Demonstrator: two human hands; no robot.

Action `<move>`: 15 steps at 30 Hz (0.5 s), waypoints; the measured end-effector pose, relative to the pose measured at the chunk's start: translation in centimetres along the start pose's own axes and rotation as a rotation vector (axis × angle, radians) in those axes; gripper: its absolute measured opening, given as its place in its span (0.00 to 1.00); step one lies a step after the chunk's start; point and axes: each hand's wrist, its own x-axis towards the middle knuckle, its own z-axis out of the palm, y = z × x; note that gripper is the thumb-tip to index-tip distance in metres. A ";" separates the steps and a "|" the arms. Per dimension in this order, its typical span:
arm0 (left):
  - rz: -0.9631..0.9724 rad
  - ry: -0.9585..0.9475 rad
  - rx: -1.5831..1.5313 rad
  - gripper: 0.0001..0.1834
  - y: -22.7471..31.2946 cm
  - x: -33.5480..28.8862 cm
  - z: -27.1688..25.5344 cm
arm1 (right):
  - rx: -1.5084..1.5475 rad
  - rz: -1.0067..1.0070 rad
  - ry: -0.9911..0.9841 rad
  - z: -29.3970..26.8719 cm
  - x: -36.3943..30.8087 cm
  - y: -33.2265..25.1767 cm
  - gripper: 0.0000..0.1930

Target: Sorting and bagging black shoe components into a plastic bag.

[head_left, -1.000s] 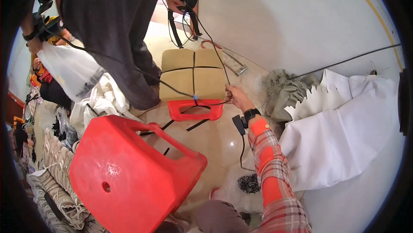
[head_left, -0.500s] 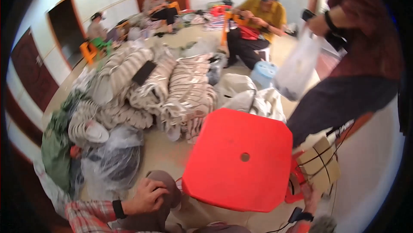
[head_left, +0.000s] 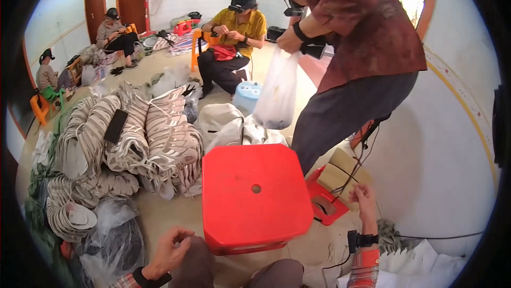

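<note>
A red plastic stool (head_left: 255,187) with a round hole in its seat stands in front of my knees. My left hand (head_left: 169,252) hovers by my left knee, its fingers loosely bent and apart, with nothing in it. On the other side, my right hand (head_left: 363,202) is raised beside a piece of brown cardboard (head_left: 336,173) crossed by black cords. Its fingers are slightly curled and apart; I see nothing held. Behind the big stool, a second red plastic stool (head_left: 334,214) sits low on the floor near that hand.
Stacked pale shoe uppers (head_left: 170,134) pile up on the left, with a dark phone (head_left: 116,126) on top. A clear plastic bag (head_left: 114,235) lies below them. A standing co-worker (head_left: 356,38) holds a white bag (head_left: 277,91); another co-worker (head_left: 234,35) sits by a blue bucket (head_left: 247,95).
My view has swung right, shifting the scene left. My right hand has risen from beside the stool to a spot by the cardboard. My left hand has lifted off my knee.
</note>
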 end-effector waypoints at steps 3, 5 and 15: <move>-0.053 -0.080 -0.179 0.08 0.1 3.2 0.8 | -0.029 -0.105 -0.331 4.7 -1.3 -11.3 0.12; -0.069 -0.102 -0.249 0.08 0.7 4.4 0.5 | 0.010 -0.092 -0.553 13.0 -0.1 -18.1 0.18; -0.101 0.096 -0.106 0.11 -6.8 3.4 -5.8 | -0.194 -0.283 0.009 29.7 27.1 -14.0 0.60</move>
